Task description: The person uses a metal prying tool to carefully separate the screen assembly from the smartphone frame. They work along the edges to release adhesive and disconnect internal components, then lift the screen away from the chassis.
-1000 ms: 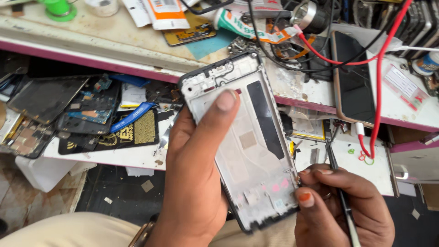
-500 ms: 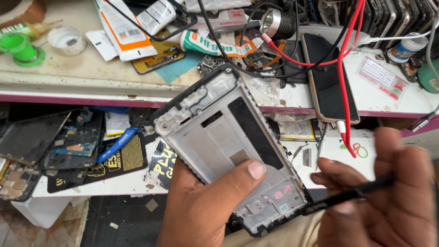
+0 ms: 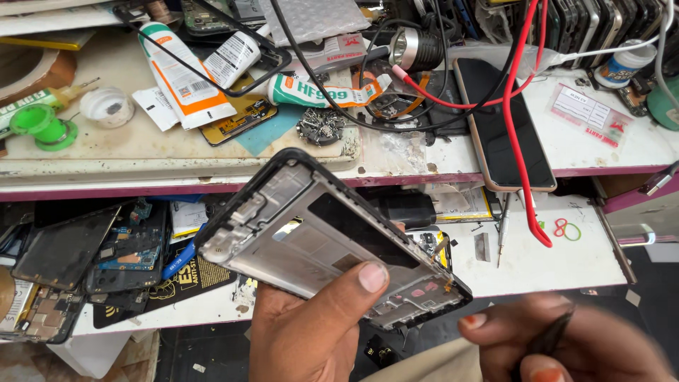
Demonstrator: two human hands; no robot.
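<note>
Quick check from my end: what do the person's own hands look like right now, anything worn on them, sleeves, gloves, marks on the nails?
Both hands are bare, no gloves, and no rings show. The left hand has a short, plain thumbnail; no sleeve or wristband shows before the picture's edge. The right hand is blurred, but its fingertips carry an orange-red stain or polish on the nails. No sleeve shows on that side either.

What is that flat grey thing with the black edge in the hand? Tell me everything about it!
It is a phone frame with its insides taken out: a dull silver metal plate inside a black rim, with a dark rectangular cutout and small pink patches near its lower end. It is tilted, upper end toward the workbench. The left hand grips it from below, thumb pressed on the plate. The right hand, holding a thin dark tool, is close but apart.
</note>
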